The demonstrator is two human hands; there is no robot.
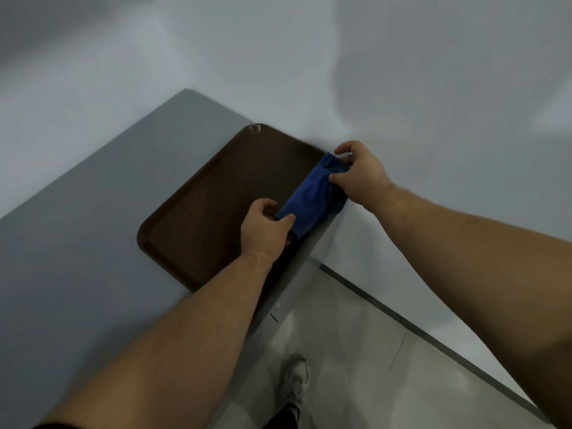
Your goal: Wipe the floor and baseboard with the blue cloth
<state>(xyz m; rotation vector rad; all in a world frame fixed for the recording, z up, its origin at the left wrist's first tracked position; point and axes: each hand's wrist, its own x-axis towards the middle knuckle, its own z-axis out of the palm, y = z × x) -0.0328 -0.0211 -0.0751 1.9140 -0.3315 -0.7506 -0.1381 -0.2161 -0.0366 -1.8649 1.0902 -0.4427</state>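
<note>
Both hands, left hand (266,226) and right hand (360,173), are gripping opposite ends of the blue cloth (309,196) at the tray's (198,212) 3 o'clock edge on the tabletop (77,243), apparently preparing it before lowering toward the floor (356,351) and baseboard (433,339).

Bare grey tabletop (77,243) lies open at left; the brown tray (216,196) fills centre frame, the white wall (402,88) closes the upper right, and floor (356,351) is clear below

A brown tray (216,205) lies on a grey table (93,243), at its right edge near the wall.
</note>
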